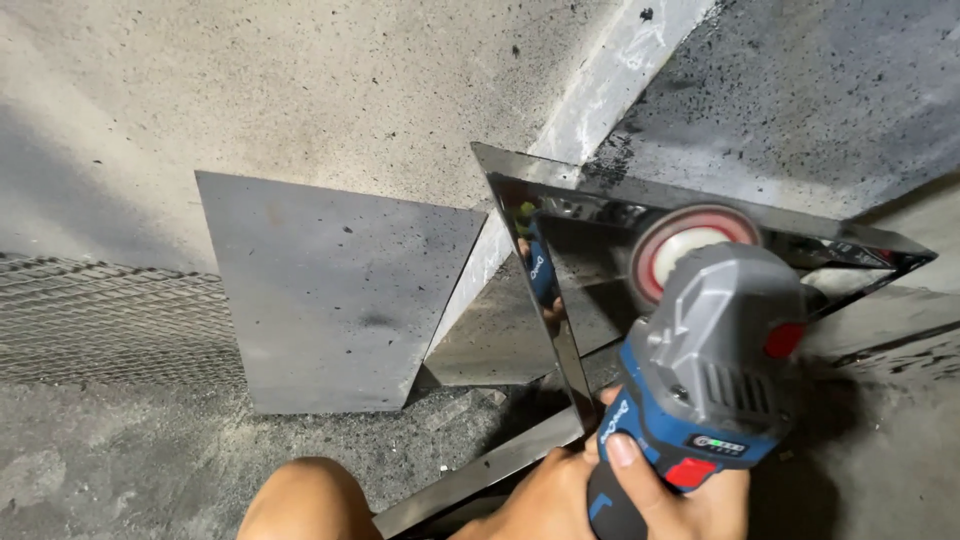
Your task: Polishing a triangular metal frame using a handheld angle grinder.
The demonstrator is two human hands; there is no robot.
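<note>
Polished steel frame (560, 330) meets the spinning disc (672, 250) of a blue-grey angle grinder (705, 385), right hand (690, 495) wrapped round its body, left hand (535, 500) steadying the frame's edge, its fingers hidden

A rough metal workshop, or a corner of a building site. The concrete floor (150, 460) is bare and sooty, with wire mesh (100, 320) far left of the fingers (622, 452). Steel sheets (330, 290) lean on the unpainted wall (300, 90) beyond them, beside a cordless grinder (700, 370).

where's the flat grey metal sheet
In the head view, the flat grey sheet leans against the concrete wall, left of the mirror-shiny frame.
</note>
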